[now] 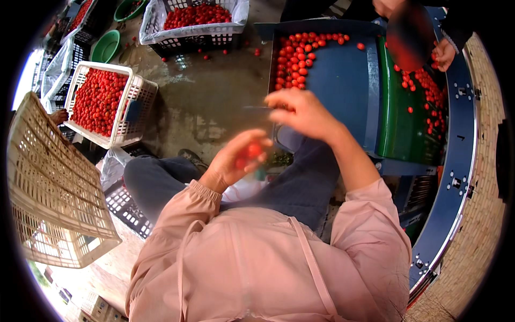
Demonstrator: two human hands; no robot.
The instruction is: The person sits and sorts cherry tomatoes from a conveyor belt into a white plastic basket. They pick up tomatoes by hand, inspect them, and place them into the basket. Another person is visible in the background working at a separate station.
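My left hand [237, 155] is raised over my lap, its palm cupped around a few small red cherry tomatoes [254, 150]; motion blurs it. My right hand [303, 112] hovers at the near left corner of a blue metal tray [338, 96], thumb and fingers curved. A little red shows between those fingers, but whether they grip a tomato is unclear. Many loose cherry tomatoes [295, 60] lie along the tray's left and far sides, just beyond my right hand. Between my knees is a partly hidden white bag or cloth [243, 190].
A green conveyor belt [402, 124] carrying tomatoes adjoins the tray. Another person's hand [444, 54] reaches over it. A white crate [136, 112] and a lined black crate [195, 34] hold tomatoes. At left are a tilted cream basket [60, 173] and a green basin [106, 46].
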